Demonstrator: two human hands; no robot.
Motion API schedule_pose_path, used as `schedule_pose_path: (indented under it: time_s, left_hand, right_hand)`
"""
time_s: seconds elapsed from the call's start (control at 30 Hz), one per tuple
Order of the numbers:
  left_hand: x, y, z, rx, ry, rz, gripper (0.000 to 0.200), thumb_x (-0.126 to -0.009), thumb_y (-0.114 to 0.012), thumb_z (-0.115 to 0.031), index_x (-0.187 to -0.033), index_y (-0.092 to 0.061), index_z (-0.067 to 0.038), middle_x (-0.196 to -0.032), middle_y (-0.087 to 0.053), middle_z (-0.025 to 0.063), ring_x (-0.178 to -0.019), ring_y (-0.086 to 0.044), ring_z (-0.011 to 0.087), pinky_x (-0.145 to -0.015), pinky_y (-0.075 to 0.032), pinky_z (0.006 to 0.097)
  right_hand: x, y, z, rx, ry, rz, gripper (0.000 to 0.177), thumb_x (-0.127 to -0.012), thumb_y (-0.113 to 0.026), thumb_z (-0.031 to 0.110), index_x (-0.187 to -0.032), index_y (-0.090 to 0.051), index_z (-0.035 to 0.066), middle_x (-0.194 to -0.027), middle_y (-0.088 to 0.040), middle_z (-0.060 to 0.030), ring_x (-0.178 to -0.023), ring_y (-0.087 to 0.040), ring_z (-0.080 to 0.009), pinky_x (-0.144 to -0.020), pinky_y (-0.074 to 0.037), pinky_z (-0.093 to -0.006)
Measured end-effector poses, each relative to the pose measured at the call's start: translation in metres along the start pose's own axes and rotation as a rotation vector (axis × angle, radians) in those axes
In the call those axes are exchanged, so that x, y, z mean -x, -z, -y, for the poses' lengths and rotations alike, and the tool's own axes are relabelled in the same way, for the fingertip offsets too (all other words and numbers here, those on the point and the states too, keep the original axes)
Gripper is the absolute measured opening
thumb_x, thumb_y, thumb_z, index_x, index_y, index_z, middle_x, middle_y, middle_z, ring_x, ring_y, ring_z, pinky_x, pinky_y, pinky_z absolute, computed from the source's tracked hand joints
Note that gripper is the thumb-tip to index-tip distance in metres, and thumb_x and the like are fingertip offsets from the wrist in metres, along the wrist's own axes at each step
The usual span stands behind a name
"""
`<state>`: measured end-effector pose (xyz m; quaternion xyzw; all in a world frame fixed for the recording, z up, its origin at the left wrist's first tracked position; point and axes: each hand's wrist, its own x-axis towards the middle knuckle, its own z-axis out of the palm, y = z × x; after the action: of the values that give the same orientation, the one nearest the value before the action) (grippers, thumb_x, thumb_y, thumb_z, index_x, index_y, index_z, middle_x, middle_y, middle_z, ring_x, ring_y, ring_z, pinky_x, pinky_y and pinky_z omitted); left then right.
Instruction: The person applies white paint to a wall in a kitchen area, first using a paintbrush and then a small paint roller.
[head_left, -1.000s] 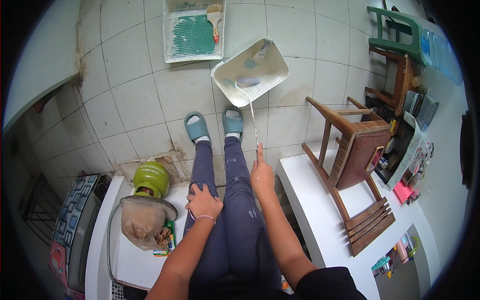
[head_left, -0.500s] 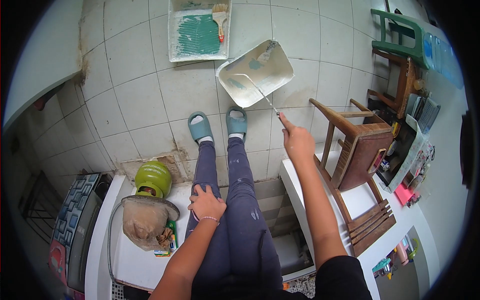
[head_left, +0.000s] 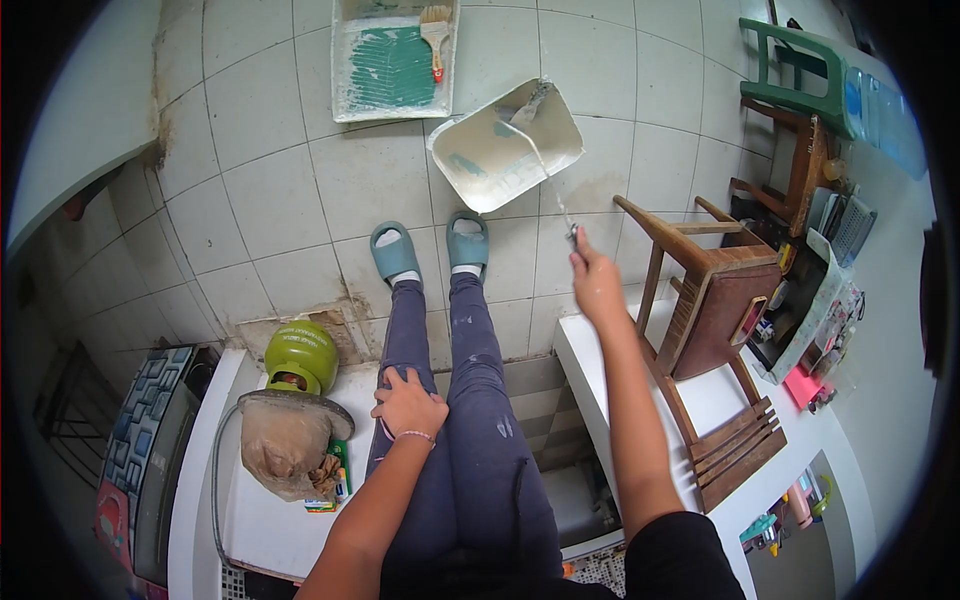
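Nearest, well short of the tub (head_left: 495, 172), the left hand (head_left: 408, 402) lies on the trouser leg (head_left: 406, 335) at the knee, fingers spread and grasping nothing. Left of the tub and nearer sits a green gas cylinder (head_left: 302, 357); to the tub's right, also nearer, is a wooden chair (head_left: 718, 318). The right hand (head_left: 598, 283), on the tub's near right side, is closed around the handle end of a thin rod (head_left: 558, 200) (pale and spattered), whose bent far end is over the tub's interior; whether it touches there I cannot tell. Blue slippers (head_left: 398, 260) are just this side of the tub. Beyond it, leftward, a tray (head_left: 390, 115) holds green paint (head_left: 390, 68) and a brush (head_left: 435, 35).
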<state>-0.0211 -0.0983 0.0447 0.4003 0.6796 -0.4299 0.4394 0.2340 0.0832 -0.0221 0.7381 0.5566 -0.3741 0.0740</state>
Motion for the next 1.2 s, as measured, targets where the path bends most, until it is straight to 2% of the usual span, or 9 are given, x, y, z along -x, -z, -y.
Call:
schedule_pose_path:
  time_s: [0.07,0.13,0.23,0.37,0.47,0.67,0.83,1.07,1.2]
  left_hand:
    - [0.001,0.001,-0.002,0.001,0.006,0.005,0.060,-0.077,-0.068,-0.039,-0.130,-0.059,-0.011,-0.130,-0.044,0.0149,-0.106,-0.060,0.0421,-0.084,-0.053,0.0623]
    - [0.000,0.003,-0.003,0.002,0.010,0.000,0.060,-0.077,-0.068,-0.039,-0.130,-0.059,-0.011,-0.130,-0.044,0.0149,-0.106,-0.060,0.0424,-0.084,-0.053,0.0622]
    - [0.000,0.002,-0.005,0.002,0.014,-0.008,0.059,-0.077,-0.068,-0.039,-0.128,-0.059,-0.011,-0.129,-0.044,0.0147,-0.107,-0.059,0.0426,-0.084,-0.053,0.0621]
    - [0.000,0.000,-0.006,-0.007,0.018,-0.006,0.057,-0.077,-0.069,-0.039,-0.126,-0.060,-0.011,-0.127,-0.044,0.0144,-0.107,-0.059,0.0429,-0.083,-0.053,0.0625]
    - [0.001,-0.003,-0.006,-0.011,0.017,-0.024,0.056,-0.077,-0.069,-0.039,-0.125,-0.060,-0.011,-0.126,-0.044,0.0144,-0.106,-0.059,0.0429,-0.083,-0.053,0.0629]
    - [0.000,-0.005,-0.007,-0.015,0.015,-0.025,0.057,-0.077,-0.069,-0.039,-0.126,-0.060,-0.011,-0.126,-0.044,0.0145,-0.106,-0.059,0.0429,-0.083,-0.053,0.0633]
    - [0.002,-0.004,-0.009,-0.026,0.017,-0.033,0.057,-0.077,-0.069,-0.039,-0.125,-0.060,-0.010,-0.126,-0.045,0.0142,-0.107,-0.059,0.0431,-0.084,-0.053,0.0632]
    - [0.002,-0.006,-0.010,-0.034,0.025,-0.037,0.056,-0.077,-0.069,-0.039,-0.125,-0.059,-0.011,-0.126,-0.045,0.0143,-0.107,-0.059,0.0428,-0.084,-0.053,0.0630]
    - [0.002,-0.009,-0.012,-0.039,0.030,-0.049,0.055,-0.077,-0.069,-0.039,-0.123,-0.060,-0.011,-0.126,-0.045,0.0146,-0.106,-0.059,0.0427,-0.083,-0.053,0.0628]
  right_hand:
    - [0.029,-0.008,0.026,-0.064,-0.137,0.038,0.045,-0.098,-0.057,0.012,-0.143,-0.053,0.006,-0.084,-0.063,-0.0325,-0.079,-0.066,-0.0455,-0.071,-0.052,-0.0437]
    - [0.057,-0.026,0.038,-0.183,-0.278,0.048,0.045,-0.098,-0.057,0.012,-0.143,-0.054,0.006,-0.087,-0.064,-0.0326,-0.081,-0.067,-0.0456,-0.073,-0.052,-0.0438]
    - [0.080,-0.042,0.053,-0.254,-0.337,0.060,0.045,-0.099,-0.056,0.012,-0.143,-0.053,0.006,-0.090,-0.066,-0.0320,-0.083,-0.067,-0.0458,-0.074,-0.052,-0.0439]
    - [0.073,-0.063,0.057,-0.215,-0.258,0.010,0.045,-0.099,-0.054,0.014,-0.143,-0.054,0.007,-0.088,-0.068,-0.0297,-0.082,-0.068,-0.0452,-0.074,-0.053,-0.0472]
    - [0.064,-0.060,0.070,-0.076,-0.262,-0.046,0.042,-0.098,-0.057,0.013,-0.140,-0.059,0.009,-0.075,-0.065,-0.0269,-0.068,-0.065,-0.0413,-0.066,-0.051,-0.0440]
    - [0.046,-0.067,0.054,0.088,-0.256,0.036,0.050,-0.100,-0.054,0.020,-0.150,-0.048,0.020,-0.074,-0.068,-0.0223,-0.070,-0.068,-0.0408,-0.065,-0.053,-0.0491]
    - [0.056,-0.078,0.032,0.162,-0.209,-0.037,0.053,-0.101,-0.055,0.022,-0.152,-0.044,0.024,-0.069,-0.064,-0.0185,-0.064,-0.067,-0.0366,-0.062,-0.052,-0.0482]
    - [0.068,-0.111,-0.005,0.070,-0.137,-0.196,0.056,-0.100,-0.058,0.017,-0.153,-0.042,0.025,-0.070,-0.064,-0.0171,-0.063,-0.065,-0.0349,-0.060,-0.051,-0.0476]
    - [0.028,-0.114,-0.018,0.066,-0.071,-0.140,0.056,-0.101,-0.056,0.018,-0.154,-0.041,0.024,-0.071,-0.065,-0.0195,-0.063,-0.065,-0.0374,-0.060,-0.051,-0.0481]
